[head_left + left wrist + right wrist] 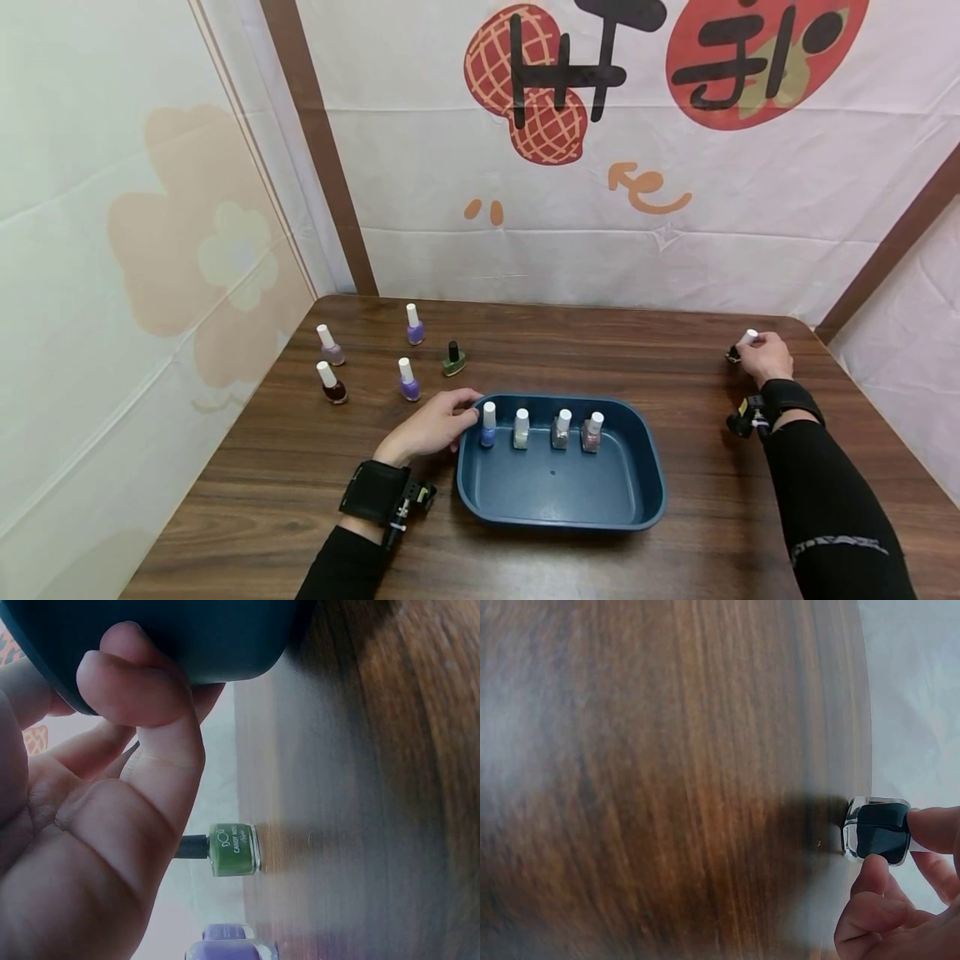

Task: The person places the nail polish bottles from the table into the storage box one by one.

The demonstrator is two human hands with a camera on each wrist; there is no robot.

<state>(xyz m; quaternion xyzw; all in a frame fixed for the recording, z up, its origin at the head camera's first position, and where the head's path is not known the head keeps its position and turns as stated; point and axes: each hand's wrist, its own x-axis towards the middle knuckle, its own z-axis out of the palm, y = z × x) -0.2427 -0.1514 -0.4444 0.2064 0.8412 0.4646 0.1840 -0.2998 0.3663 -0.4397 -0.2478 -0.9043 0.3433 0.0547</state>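
Note:
My left hand [437,423] grips the back left corner of a blue plastic tray [555,523]; the left wrist view shows the thumb against the tray's outer wall [217,637]. Inside the tray, along its back, stand a blue nail polish bottle [488,435], a pale one [521,437], a greyish one [560,437] and a pinkish one [591,438], all white-capped. Far off at the right, my right hand [768,358] pinches a dark nail polish bottle [883,834] with a white cap. Its base is at the tabletop; whether it touches cannot be told.
Left of the tray stand a green bottle [453,363] with a black cap, two purple bottles [409,389], a mauve one [333,353] and a dark red one [335,392]. A printed cloth [420,250] hangs behind the wooden table [247,508].

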